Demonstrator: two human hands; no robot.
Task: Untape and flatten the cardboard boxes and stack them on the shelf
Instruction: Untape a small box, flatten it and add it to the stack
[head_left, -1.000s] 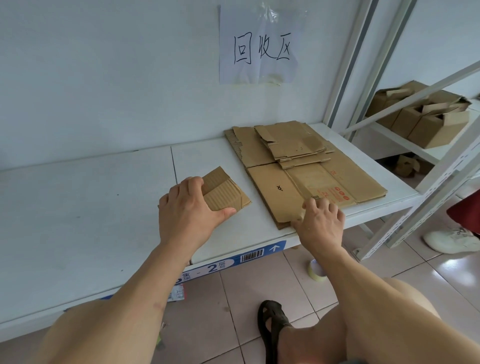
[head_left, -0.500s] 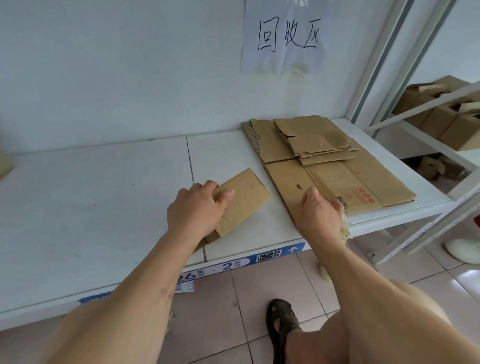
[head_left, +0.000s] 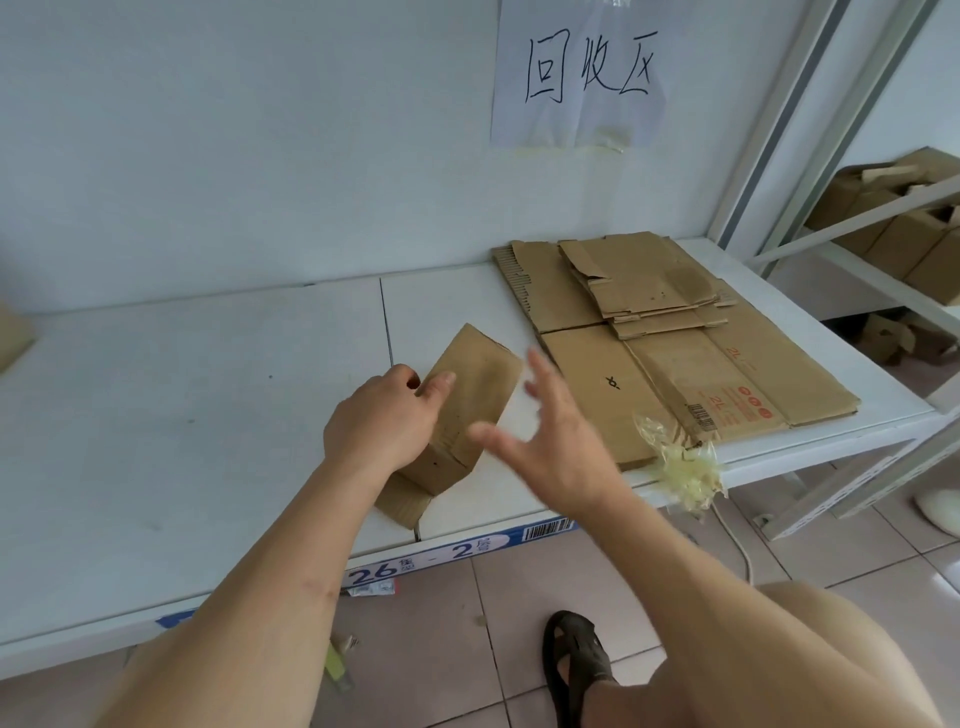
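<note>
Fingers, left: those of the left hand (head_left: 382, 415) are curled over the near end of the small box (head_left: 457, 410), thumb laid along its top face, so the box is gripped.
Fingers, right: those of the right hand (head_left: 558, 441) are spread wide and straight, blurred, with nothing held; the hand is seen just right of the small box, and contact cannot be judged.
Small box: plain brown corrugated cardboard, oblong, collapsed but not fully flat, tilted with its far end raised off the shelf (head_left: 182, 405); a loose flap is seen beneath its near end.
Position: near the front edge of the shelf, just left of the flattened stack (head_left: 675, 353).
Flattened stack: several creased brown sheets are laid on the right part of the shelf, the largest at the bottom, with red print and a barcode.
Tape wad (head_left: 685, 467): crumpled, yellowish, translucent, seen at the shelf's front edge by the stack's near corner.
Paper sign (head_left: 582, 73): a white sheet with handwritten characters is fixed to the wall above the stack.
Neighbouring rack: unflattened boxes (head_left: 893, 218) are stored at far right.
Shelf surface: white, smooth, jointed panels, with a blue label strip (head_left: 441, 558) along the front.
</note>
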